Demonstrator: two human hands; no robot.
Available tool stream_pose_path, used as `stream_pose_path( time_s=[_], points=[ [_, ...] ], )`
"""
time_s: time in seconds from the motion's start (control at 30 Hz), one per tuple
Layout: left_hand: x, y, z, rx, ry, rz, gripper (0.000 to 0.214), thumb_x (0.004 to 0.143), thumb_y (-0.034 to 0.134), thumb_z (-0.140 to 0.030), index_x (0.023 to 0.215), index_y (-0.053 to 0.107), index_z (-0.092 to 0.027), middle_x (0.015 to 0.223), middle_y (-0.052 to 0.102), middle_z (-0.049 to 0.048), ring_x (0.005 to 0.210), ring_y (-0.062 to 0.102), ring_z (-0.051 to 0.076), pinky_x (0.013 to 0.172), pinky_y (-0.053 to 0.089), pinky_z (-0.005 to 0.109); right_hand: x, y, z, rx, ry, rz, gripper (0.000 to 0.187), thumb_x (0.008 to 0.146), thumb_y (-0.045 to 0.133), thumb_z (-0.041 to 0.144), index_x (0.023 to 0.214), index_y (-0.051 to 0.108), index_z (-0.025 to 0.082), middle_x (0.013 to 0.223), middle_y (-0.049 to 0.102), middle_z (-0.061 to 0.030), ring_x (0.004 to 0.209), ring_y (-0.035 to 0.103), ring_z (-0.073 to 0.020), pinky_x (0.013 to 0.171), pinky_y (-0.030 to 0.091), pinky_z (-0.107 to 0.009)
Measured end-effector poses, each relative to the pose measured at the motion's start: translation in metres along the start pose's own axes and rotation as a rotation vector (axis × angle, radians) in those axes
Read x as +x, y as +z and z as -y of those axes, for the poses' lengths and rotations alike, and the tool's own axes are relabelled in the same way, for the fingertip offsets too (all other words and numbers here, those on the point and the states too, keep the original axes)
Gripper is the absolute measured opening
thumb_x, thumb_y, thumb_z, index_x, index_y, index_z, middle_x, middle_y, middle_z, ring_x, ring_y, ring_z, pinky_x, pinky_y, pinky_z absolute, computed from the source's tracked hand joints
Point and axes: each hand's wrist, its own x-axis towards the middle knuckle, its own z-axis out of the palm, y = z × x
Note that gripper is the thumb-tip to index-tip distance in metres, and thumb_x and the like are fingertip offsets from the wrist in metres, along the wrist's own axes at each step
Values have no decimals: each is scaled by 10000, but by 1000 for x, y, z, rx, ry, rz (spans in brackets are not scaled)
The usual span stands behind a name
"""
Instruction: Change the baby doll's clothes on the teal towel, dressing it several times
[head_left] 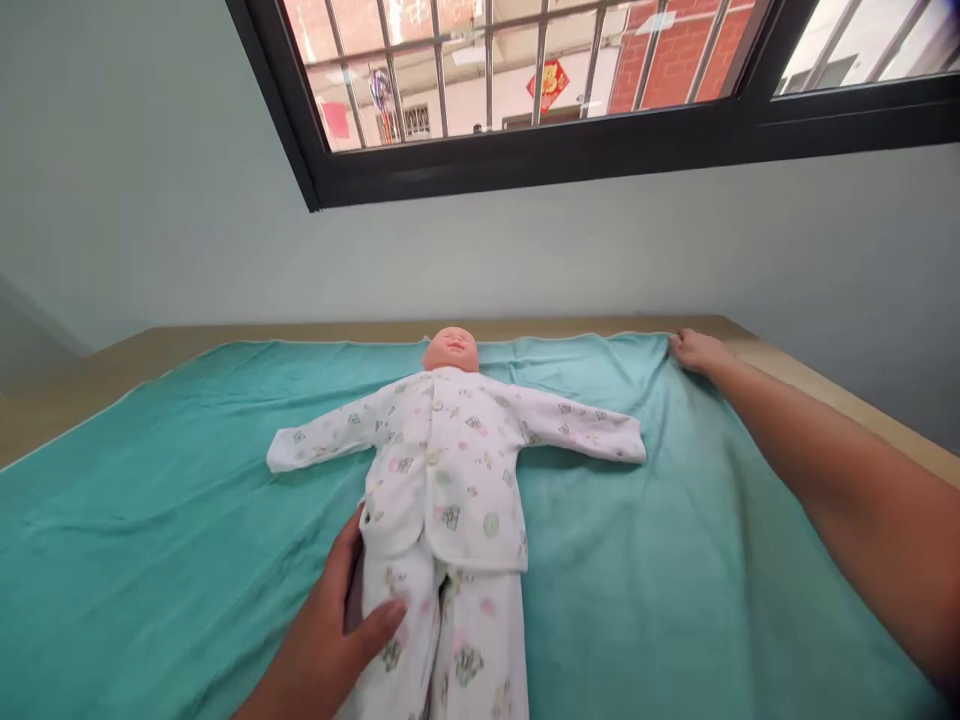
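A baby doll (454, 350) lies on its back on a green blanket (630, 570), arms stretched out to the sides. It is dressed in a white printed jacket (472, 460) and matching trousers (480, 650). My left hand (337, 610) holds the doll at the hip, thumb over the trousers and fingers along its side near the jacket hem; some fingertips are hidden. At the blanket's far right corner, my right hand (696, 352) is closed on the edge, with the cloth slightly raised and creased there.
The blanket covers most of a wooden tabletop (600, 327), whose bare border shows at the back and both sides. Behind it rises a pale wall (480, 250) with a dark-framed window (525, 165) and metal bars outside.
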Motion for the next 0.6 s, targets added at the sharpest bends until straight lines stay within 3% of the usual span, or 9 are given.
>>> stream_pose_path(
  time_s=[0.1,0.2,0.3,0.43,0.6],
  points=[
    [4,2,-17,-60,-4,56,910,764,634,-548,1495,198,-227,1530,326,126,1396,306,340,1137,270,529,-46,-8,8,15,-63,43,516,994,281,392,1330,456,40,1354,481,-261,1289,412,-298,980,348,-425],
    [9,4,-26,-80,4,98,894,766,657,-502,1492,202,-247,1520,343,125,1380,342,327,1130,286,512,-118,-14,14,45,-158,79,496,991,260,423,1388,414,169,1460,431,-105,1374,332,-211,1089,289,-330],
    [12,7,-29,-84,-1,92,833,793,634,-482,1478,219,-254,1515,347,116,1379,346,310,1121,307,489,-193,-21,8,187,-221,145,549,971,262,487,1426,375,200,1507,371,-61,1387,328,-211,1138,262,-346],
    [12,11,-30,-36,4,50,773,827,568,-530,1454,254,-203,1512,330,137,1382,333,307,1123,297,485,-258,-35,-30,179,-219,211,543,954,271,523,1409,417,265,1525,340,1,1410,289,-216,1169,221,-392],
    [17,16,-27,-21,22,51,789,824,558,-548,1454,250,-187,1500,344,150,1355,369,311,1093,338,480,-285,-59,-101,146,-11,221,587,941,267,512,1412,425,199,1531,324,-50,1417,268,-242,1163,205,-386]
  ],
)
